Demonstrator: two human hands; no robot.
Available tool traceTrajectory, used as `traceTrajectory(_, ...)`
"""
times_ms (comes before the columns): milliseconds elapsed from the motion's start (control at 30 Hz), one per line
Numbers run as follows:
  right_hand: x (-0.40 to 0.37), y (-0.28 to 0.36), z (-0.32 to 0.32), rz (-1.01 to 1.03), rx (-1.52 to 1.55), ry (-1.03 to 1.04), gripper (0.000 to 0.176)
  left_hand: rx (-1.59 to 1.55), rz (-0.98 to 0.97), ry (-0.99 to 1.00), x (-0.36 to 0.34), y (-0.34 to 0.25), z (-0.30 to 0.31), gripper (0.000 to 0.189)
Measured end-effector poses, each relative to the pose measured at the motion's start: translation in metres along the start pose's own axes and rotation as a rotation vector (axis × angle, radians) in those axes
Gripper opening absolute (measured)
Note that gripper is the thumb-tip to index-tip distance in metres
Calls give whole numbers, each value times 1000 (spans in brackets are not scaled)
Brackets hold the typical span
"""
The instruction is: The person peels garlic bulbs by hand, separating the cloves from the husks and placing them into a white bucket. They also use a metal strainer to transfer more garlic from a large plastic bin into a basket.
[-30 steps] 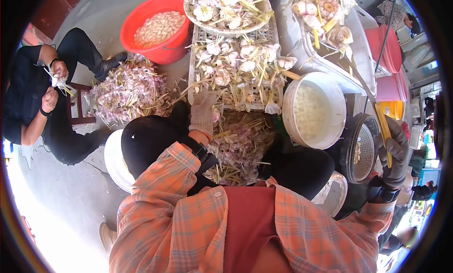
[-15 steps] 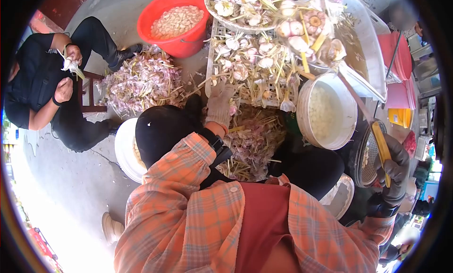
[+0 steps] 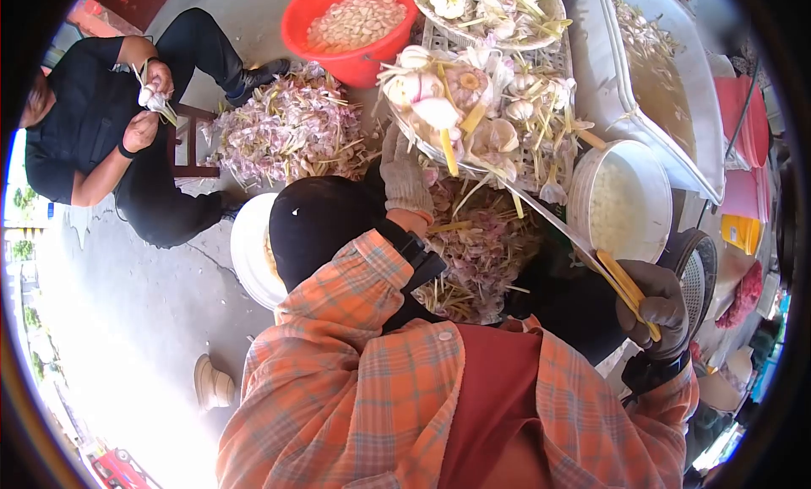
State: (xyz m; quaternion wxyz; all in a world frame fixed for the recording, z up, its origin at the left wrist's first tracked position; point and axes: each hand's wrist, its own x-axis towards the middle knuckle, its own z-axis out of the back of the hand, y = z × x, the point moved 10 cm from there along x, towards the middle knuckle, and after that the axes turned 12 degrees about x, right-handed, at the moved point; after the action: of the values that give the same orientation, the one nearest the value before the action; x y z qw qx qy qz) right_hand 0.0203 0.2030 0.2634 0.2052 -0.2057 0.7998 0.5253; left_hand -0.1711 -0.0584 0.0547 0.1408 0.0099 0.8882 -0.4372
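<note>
Right hand [image 3: 661,310]: dark glove, fingers closed round the wooden handle of a ladle [image 3: 623,281]; grip firm-looking and narrow. Metal shaft runs up and leftward from the handle. Ladle head is heaped with garlic bulbs [image 3: 435,109], some with cut stems, and sits over the near left part of a white slatted tray [image 3: 555,58] that holds more bulbs.

Left hand [image 3: 405,172]: pale knitted glove, just beside the loaded ladle head. Fingertips hidden behind the load; cannot tell whether they hold anything or how wide they stand.

Surroundings: round basket [image 3: 488,44] of bulbs on the far end of the tray. Red bucket [image 3: 338,64] with pale cloves at far left of it. White bucket [image 3: 583,185] of pale pieces right of the tray; large basin [image 3: 596,62] beyond. Peel heap [image 3: 486,252] between the knees.

Second person [image 3: 80,122], at left, holds garlic [image 3: 154,99] in both bare hands.
</note>
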Motion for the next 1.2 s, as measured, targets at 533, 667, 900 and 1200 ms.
traceTrajectory(533,98,-8,60,-208,426,409,58,329,223,-42,22,40,-23,64)
traceTrajectory(667,93,-1,53,-252,478,527,59,310,173,47,25,36,-39,66)
traceTrajectory(900,89,14,56,-228,534,565,62,240,115,96,27,25,-48,68)
traceTrajectory(1200,43,63,105,129,309,379,71,428,66,99,40,17,-54,58)
